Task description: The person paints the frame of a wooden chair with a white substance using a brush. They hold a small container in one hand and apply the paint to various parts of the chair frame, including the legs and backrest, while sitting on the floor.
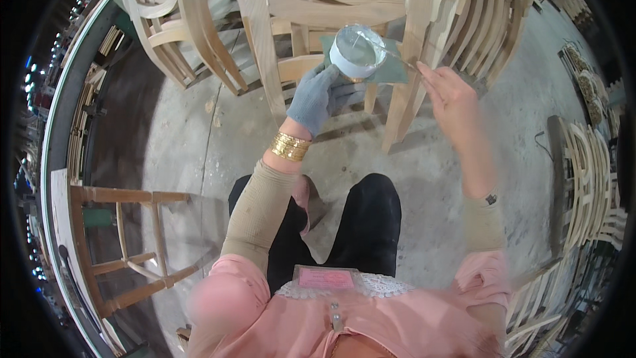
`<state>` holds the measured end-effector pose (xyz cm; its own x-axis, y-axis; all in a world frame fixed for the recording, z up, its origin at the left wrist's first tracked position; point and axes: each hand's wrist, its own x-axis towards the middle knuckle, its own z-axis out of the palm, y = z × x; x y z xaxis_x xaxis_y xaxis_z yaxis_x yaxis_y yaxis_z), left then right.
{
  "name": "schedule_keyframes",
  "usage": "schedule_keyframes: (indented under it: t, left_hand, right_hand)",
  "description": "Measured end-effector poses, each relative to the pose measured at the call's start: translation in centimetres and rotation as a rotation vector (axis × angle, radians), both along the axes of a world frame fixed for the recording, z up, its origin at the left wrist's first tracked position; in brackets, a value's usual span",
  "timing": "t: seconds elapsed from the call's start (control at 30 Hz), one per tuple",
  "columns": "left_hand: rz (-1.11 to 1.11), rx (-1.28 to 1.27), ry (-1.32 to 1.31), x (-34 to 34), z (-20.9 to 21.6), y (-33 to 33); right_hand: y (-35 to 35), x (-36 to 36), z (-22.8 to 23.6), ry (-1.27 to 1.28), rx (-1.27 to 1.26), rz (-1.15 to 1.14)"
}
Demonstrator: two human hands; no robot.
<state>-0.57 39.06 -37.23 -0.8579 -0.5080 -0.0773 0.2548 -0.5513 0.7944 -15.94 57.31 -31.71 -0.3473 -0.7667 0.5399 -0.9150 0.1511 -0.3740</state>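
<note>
My left hand, in a blue-grey knit glove, grips a round white tub from its lower left side. Pale, wet-looking stuff coats the inside and rim of the tub. A grey-green sheet shows behind and beside it; whether my hand holds this too, I cannot tell. My bare right hand pinches a thin stick-like tool, its far end over the mouth of the tub. Just beyond both hands stands an unpainted wooden chair frame, one leg reaching down between them.
Curved wooden chair frames stand close together at the far left, and more are stacked at the far right. A wooden stool lies at the left by a long bench edge. Bundled curved slats line the right side.
</note>
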Motion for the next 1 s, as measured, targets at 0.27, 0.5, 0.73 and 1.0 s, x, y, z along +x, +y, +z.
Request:
schedule_keyframes:
  t: [0.27, 0.5, 0.73, 1.0]
  left_hand:
    - [-0.040, 0.111, 0.022, -2.4, -1.8, 0.1]
    - [-0.038, 0.148, 0.012, -3.6, -2.8, -0.5]
    - [-0.062, 0.165, 0.023, -3.1, -3.0, -0.9]
    - [-0.081, 0.194, 0.052, -2.0, -2.7, -1.1]
  right_hand:
    - [0.3, -1.6, -1.8, 0.017, 0.049, -0.099]
    - [-1.1, -4.1, -1.5, -0.104, -0.029, -0.136]
    - [-5.1, -8.4, -2.2, 0.208, -0.043, -0.169]
    - [-7.4, -9.8, -3.0, 0.383, -0.035, -0.144]
